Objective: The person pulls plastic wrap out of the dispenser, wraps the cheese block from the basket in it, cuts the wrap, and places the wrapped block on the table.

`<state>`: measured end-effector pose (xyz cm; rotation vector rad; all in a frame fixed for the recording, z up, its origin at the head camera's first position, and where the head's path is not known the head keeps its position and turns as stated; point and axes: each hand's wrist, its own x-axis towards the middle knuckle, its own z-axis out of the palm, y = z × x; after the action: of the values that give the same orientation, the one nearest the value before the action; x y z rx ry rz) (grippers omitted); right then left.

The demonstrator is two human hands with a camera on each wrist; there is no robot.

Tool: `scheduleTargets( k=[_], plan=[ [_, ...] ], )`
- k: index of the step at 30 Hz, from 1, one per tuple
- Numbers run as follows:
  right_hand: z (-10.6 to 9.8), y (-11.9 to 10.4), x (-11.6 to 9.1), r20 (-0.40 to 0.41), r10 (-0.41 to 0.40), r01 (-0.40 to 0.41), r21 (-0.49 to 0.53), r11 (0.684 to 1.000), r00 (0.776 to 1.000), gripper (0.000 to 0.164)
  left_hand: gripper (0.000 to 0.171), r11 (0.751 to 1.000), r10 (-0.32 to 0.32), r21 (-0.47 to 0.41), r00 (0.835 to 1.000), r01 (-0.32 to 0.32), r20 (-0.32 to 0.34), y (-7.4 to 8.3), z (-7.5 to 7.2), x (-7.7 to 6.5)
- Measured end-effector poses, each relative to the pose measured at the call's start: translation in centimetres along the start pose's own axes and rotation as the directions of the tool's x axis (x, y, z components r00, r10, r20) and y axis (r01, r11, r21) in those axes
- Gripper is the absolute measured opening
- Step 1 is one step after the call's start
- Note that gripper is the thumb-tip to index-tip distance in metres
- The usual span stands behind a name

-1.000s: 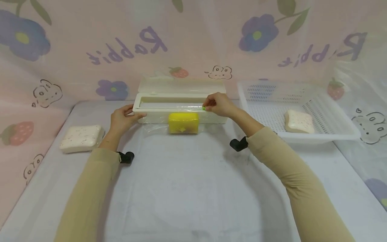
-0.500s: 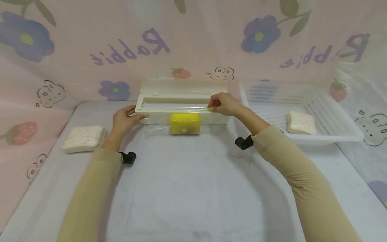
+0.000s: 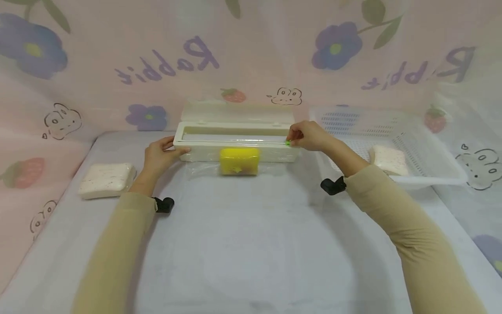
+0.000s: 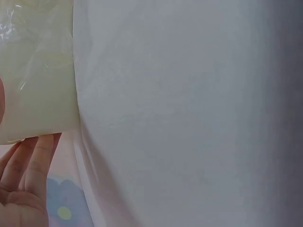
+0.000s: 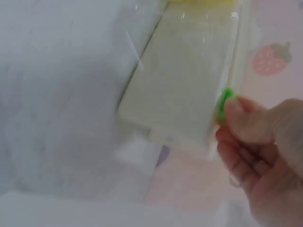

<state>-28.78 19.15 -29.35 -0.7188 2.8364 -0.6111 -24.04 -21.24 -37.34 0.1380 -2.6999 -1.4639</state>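
A cream cling film dispenser (image 3: 204, 152) stands at the back of the table, its lid raised. My left hand (image 3: 158, 156) grips the dispenser's left end, thumb on the front and fingers at the end wall. At the right end of the cutting rail, my right hand (image 3: 310, 136) pinches a small green slide cutter (image 3: 288, 143). The right wrist view shows this cutter (image 5: 222, 104) between thumb and fingers. Clear film hangs over the dispenser's front, and a yellow block (image 3: 239, 161) sits against it there. In the left wrist view, fingers (image 4: 35, 163) touch the dispenser's end.
To the left lies a cream speckled block (image 3: 106, 179) that looks film-wrapped. A white perforated basket (image 3: 443, 172) stands at the right with another speckled block (image 3: 388, 160) inside, partly behind my right forearm. A printed curtain (image 3: 251, 52) closes off the back.
My right hand has slid the green cutter rightward along the rail to near its right end. My left hand keeps its hold, and the yellow block has stayed in place.
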Motion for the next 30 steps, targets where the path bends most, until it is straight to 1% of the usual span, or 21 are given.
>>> scheduleTargets(
  k=[2,4,7,11,15,17,19,21,24,27,30],
  plan=[
    [-0.1,0.1,0.0,0.001,-0.021,0.021,-0.007,1.0,1.0,0.003,0.075,1.0,-0.008,-0.002,1.0,0.008,-0.002,0.0,-0.2,-0.1],
    [-0.1,0.1,-0.1,-0.002,-0.046,0.046,-0.039,0.998,0.999,0.003,0.076,1.0,-0.012,-0.01,1.0,0.012,0.008,0.0,-0.1,0.0],
    [-0.2,0.0,-0.4,-0.007,-0.054,0.054,-0.082,0.995,0.998,0.007,0.077,1.0,-0.014,-0.018,1.0,0.014,0.024,-0.1,0.2,0.1],
    [-0.4,0.2,-0.9,-0.013,-0.082,0.079,-0.137,0.987,0.997,0.011,0.077,1.0,-0.004,-0.012,1.0,0.004,0.019,-0.1,0.4,0.2],
    [-0.7,0.5,-1.2,-0.016,-0.072,0.068,-0.179,0.981,0.997,0.014,0.079,1.0,0.0,-0.002,1.0,0.0,0.024,0.1,0.1,0.1],
    [-0.9,0.6,-1.1,-0.013,-0.058,0.055,-0.172,0.984,0.998,0.015,0.08,1.0,-0.011,-0.009,0.999,0.011,0.032,0.2,0.0,0.1],
    [-1.0,0.5,-0.9,-0.01,-0.048,0.046,-0.162,0.986,0.999,0.014,0.082,0.999,-0.027,-0.028,0.999,0.029,0.046,0.2,-0.2,0.1],
    [-1.2,0.4,-0.8,-0.001,-0.019,0.019,-0.142,0.99,1.0,0.012,0.082,0.996,-0.047,-0.072,0.996,0.052,0.072,0.1,-0.3,0.0],
    [-1.2,0.0,-0.9,0.015,0.022,-0.021,-0.113,0.993,1.0,0.011,0.082,0.99,-0.075,-0.115,0.992,0.087,0.106,-0.1,-0.6,-0.3],
    [-0.6,-0.8,-1.4,-0.009,0.016,-0.017,-0.111,0.994,1.0,0.025,0.082,0.983,-0.097,-0.145,0.986,0.116,0.133,-0.2,-0.8,-0.5],
    [0.6,-2.2,-1.7,-0.049,-0.056,0.052,-0.08,0.995,0.997,0.047,0.084,0.977,-0.101,-0.168,0.981,0.128,0.164,-0.2,-0.9,-0.6]
  ],
)
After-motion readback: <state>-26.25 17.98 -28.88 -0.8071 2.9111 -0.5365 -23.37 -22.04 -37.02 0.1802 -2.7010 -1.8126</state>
